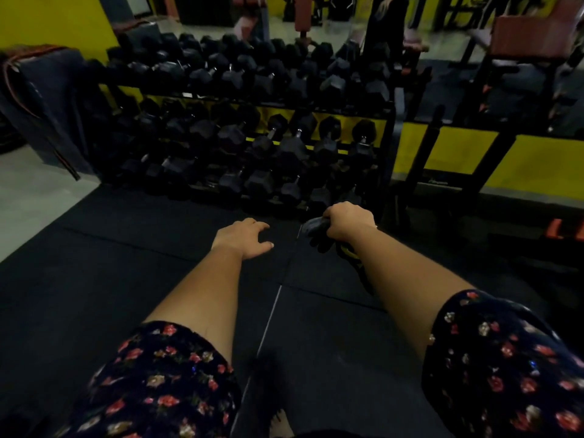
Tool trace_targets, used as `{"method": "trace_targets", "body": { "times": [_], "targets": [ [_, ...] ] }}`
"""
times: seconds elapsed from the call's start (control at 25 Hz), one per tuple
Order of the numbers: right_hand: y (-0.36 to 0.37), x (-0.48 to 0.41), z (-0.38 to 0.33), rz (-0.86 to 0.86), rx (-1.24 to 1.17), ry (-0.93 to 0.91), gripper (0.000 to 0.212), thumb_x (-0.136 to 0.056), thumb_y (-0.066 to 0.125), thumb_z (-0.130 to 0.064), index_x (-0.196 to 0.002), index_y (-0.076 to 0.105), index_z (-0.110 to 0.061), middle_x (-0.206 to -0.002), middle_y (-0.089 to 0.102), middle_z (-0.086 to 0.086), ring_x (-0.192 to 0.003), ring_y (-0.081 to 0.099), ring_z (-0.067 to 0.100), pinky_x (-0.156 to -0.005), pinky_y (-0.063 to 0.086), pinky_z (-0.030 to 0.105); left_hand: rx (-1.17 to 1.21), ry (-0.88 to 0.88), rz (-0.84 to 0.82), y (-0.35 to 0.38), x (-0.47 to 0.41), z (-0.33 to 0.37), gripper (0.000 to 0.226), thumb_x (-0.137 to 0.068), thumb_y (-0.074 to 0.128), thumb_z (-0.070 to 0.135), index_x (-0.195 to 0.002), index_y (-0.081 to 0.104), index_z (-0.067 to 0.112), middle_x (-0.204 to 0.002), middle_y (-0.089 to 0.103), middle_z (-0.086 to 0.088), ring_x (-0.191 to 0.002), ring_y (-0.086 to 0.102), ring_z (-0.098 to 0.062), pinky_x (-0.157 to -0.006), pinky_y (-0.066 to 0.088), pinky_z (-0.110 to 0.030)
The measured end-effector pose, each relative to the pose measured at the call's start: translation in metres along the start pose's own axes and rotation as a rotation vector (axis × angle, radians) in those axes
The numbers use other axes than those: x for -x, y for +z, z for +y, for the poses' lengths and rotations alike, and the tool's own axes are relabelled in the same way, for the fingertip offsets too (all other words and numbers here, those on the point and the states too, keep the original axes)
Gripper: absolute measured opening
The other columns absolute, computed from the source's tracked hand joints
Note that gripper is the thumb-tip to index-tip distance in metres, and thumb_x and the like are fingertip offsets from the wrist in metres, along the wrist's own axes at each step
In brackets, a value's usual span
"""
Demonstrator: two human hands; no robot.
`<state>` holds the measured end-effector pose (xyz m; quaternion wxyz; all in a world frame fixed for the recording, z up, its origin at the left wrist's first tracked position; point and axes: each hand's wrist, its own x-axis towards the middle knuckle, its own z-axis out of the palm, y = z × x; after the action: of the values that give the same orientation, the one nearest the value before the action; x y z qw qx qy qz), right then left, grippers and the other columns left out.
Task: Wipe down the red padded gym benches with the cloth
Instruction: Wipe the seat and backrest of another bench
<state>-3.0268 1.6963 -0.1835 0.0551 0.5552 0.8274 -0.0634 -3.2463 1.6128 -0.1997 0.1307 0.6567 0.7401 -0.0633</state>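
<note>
1. Left and centre of frame: black floor mat [142, 263] under both arms, with a dumbbell rack [252, 137] filling the middle band. No bench pad is near the hands.
2. Left hand [245, 237], centre of frame: palm down over the mat, fingers loosely spread and a little bent. It holds nothing and touches nothing that I can see.
3. Cloth [314, 230], just right of centre: a dark, bunched wad sticking out on the left side of the right hand. A dark strip with yellow on it hangs below the wrist; I cannot tell if it is part of the cloth.
4. Right hand [347, 221], right of centre: fingers wrapped tight round the cloth, knuckles up, held over the mat in front of the rack's lower right corner.
5. Red bench [531, 34], upper right corner: padded, on a dark frame, well apart from both hands. A second red pad [301, 17] stands at top centre, blurred.
6. Progress, as a judgement: no wiping is under way here, as the cloth is in the air and touches no pad. Whether any bench is already wiped cannot be read; the pads are too dim and far. Next need: bring the cloth to a bench.
</note>
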Motion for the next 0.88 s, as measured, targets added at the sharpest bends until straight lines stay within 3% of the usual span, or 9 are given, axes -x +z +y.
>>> {"method": "trace_targets", "body": {
  "times": [0.36,0.72,0.88],
  "targets": [
    [-0.027,-0.142,-0.080,0.015,0.003,-0.142,0.026,-0.087,0.055,-0.020,-0.111,0.065,-0.023,-0.097,0.061,0.002,-0.080,0.057,0.026,-0.062,0.045,0.035,0.044,-0.120,0.034,-0.047,-0.077,-0.097,0.061,-0.095,0.050,0.054,-0.150,0.035,0.032,-0.152,0.036,0.002,-0.135,0.040,-0.024,-0.098,0.043,-0.043],
    [-0.055,-0.298,-0.203,-0.003,0.024,-0.463,0.031,-0.087,0.054,-0.017,-0.116,0.065,-0.025,-0.112,0.063,0.003,-0.095,0.061,0.026,-0.067,0.046,0.035,0.125,-0.421,0.046,-0.075,-0.132,-0.218,0.060,-0.095,0.052,0.054,-0.149,0.037,0.033,-0.153,0.035,0.001,-0.136,0.039,-0.024,-0.103,0.041,-0.043],
    [-0.079,-0.353,-0.270,0.005,0.072,-0.619,0.027,-0.088,0.054,-0.016,-0.113,0.065,-0.021,-0.106,0.062,0.005,-0.092,0.061,0.028,-0.067,0.045,0.037,0.212,-0.572,0.092,-0.083,-0.143,-0.260,0.062,-0.093,0.053,0.056,-0.148,0.038,0.033,-0.152,0.036,-0.001,-0.135,0.041,-0.025,-0.106,0.041,-0.045]
  ]
}}
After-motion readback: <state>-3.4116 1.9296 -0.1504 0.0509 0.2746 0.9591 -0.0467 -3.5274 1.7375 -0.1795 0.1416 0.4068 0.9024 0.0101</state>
